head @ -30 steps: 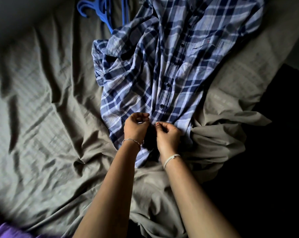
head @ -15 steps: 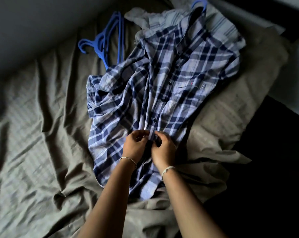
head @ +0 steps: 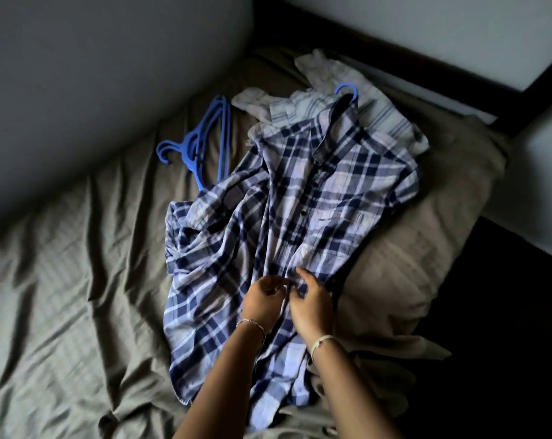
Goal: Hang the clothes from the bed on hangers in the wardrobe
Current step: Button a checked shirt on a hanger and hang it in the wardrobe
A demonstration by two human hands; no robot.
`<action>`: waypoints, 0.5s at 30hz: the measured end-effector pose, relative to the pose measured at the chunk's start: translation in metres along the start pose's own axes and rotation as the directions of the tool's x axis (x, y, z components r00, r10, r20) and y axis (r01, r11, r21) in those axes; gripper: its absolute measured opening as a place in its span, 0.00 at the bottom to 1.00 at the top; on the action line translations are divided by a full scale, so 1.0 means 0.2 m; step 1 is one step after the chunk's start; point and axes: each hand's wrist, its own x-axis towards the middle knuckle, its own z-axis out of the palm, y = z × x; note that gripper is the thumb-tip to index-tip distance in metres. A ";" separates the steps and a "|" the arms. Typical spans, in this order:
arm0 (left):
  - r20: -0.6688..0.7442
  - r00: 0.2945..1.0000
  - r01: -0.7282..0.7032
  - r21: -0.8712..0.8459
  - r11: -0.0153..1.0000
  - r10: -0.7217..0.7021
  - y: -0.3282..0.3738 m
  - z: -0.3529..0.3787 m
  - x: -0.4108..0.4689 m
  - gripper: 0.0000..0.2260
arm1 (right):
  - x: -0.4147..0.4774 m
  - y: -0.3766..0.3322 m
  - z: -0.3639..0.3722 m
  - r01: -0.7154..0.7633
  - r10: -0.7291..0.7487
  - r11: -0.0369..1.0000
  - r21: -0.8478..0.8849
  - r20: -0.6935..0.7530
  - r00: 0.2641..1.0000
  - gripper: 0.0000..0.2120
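The left hand [head: 263, 301] and the right hand [head: 311, 308] are meeting knuckle to knuckle low on the front of a blue and white plaid shirt [head: 331, 191], each one curling its fingers and pinching the fabric along the button strip; the small detail between the fingertips is blurring too much to make out. A thin bracelet [head: 250, 323] is sitting on the left wrist and a pale band [head: 322, 340] on the right. The shirt is lying spread face up on the bed, collar towards the far corner, its hem trailing back under the forearms and one sleeve bunching up on the left side. A blue hanger hook [head: 347, 90] is poking out of the collar. Under the shirt's shoulders a pale striped garment [head: 382, 118] is lying crumpled. Left of the collar, a small stack of loose blue hangers [head: 201, 144] is resting on the wrinkled grey-brown sheet [head: 62, 296], close to the wall. The shirt's right side is draping over a pillow [head: 426, 248] in matching fabric.
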 end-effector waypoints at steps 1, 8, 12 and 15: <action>-0.007 1.000 -0.010 0.007 1.000 0.010 0.02 0.00 -0.01 0.10 | 0.00 -0.01 -0.02 0.004 -0.004 1.000 0.001 -0.002 1.000 0.19; -0.087 0.996 -0.032 -0.049 0.998 0.028 0.20 0.01 -0.18 0.08 | -0.11 -0.14 -0.18 0.123 -0.119 0.991 -0.055 0.082 0.990 0.20; -0.103 0.995 -0.010 -0.246 0.969 -0.016 0.41 0.02 -0.32 0.11 | -0.20 -0.24 -0.38 0.141 -0.131 0.989 -0.052 0.158 0.979 0.22; -0.116 0.991 0.022 -0.344 0.939 -0.066 0.53 0.01 -0.41 0.09 | -0.25 -0.29 -0.50 0.162 -0.145 0.984 -0.075 0.195 0.970 0.24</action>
